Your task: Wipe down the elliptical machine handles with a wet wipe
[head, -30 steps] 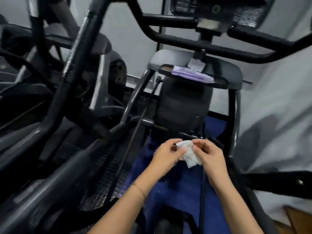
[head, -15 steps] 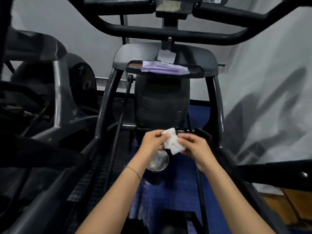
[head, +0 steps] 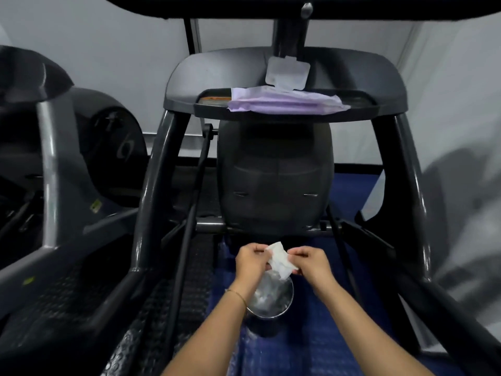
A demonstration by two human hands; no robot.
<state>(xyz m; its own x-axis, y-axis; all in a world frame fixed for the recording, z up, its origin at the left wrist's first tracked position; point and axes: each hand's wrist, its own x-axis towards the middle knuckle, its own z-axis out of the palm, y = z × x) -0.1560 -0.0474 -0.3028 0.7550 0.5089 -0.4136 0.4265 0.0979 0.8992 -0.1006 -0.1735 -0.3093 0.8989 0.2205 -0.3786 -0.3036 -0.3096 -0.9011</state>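
Your left hand (head: pixel 250 263) and right hand (head: pixel 311 264) hold the crumpled white wet wipe (head: pixel 280 261) between them, fingers pinching its edges. It hangs directly above the round shiny metal bin (head: pixel 273 297), so you are probably refolding or discarding it. The black curved handlebar (head: pixel 244 4) is well above.
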